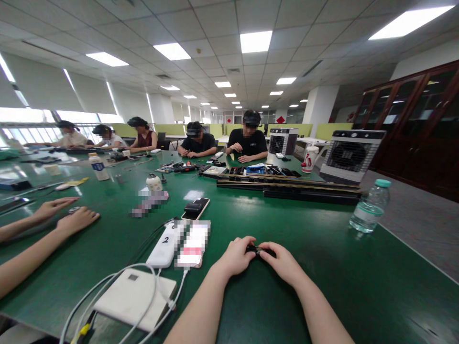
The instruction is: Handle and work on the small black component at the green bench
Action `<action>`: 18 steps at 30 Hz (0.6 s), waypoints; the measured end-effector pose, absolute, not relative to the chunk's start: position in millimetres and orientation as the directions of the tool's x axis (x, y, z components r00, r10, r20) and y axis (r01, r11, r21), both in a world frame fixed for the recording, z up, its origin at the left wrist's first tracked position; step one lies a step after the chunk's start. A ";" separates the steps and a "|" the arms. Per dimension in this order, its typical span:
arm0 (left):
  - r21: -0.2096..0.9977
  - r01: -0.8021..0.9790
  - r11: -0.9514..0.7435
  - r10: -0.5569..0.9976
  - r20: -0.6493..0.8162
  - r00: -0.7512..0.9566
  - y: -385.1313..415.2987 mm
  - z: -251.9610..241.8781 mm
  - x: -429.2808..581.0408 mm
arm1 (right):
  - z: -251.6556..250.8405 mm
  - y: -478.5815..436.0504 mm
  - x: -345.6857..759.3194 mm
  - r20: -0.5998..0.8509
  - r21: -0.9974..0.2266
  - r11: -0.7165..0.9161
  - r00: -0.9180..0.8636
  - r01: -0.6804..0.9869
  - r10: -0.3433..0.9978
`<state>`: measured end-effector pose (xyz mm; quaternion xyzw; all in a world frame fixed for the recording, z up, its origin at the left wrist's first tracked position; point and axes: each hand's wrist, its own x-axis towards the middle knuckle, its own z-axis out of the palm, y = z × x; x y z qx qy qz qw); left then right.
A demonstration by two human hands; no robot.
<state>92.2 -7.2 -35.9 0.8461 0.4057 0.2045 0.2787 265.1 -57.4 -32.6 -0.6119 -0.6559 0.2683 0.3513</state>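
Note:
Both of my hands meet over the green table (322, 243), in front of me. My left hand (236, 255) is closed, its thumb and fingers pinching one end of a small dark object (256, 249). On the opposite end, my right hand (281, 260) grips the same piece between thumb and fingers. The piece looks black with a small brownish or metallic spot in its middle; my fingers cover most of it, so I cannot tell its kind. A phone with a lit, blurred screen (194, 246) lies to the left of my hands.
On the left are a white power bank (165, 246), a white box (134, 298) with cables, and a co-worker's hands (77, 220). Farther off lie a dark phone (196, 209), long black rails (308, 195) and tools (184, 167). A water bottle (370, 208) stands right. Several people sit beyond.

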 end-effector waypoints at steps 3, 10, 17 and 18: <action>0.631 0.575 -0.520 0.798 0.120 0.590 -8.0 -35.3 92.1 | -29.9 -58.6 264.6 0.115 -0.790 0.091 -0.001 0.606 0.993; 0.615 0.577 -0.538 0.788 0.124 0.603 -9.2 -33.9 93.3 | -29.1 -59.7 261.9 0.143 -0.784 0.103 0.016 0.612 0.990; 0.597 0.565 -0.569 0.774 0.156 0.614 -9.5 -35.1 93.2 | -29.6 -59.4 261.4 0.135 -0.779 0.097 0.015 0.620 0.991; 0.596 0.567 -0.569 0.774 0.155 0.614 -9.8 -34.8 93.1 | -29.6 -59.6 261.6 0.135 -0.780 0.097 0.014 0.618 0.991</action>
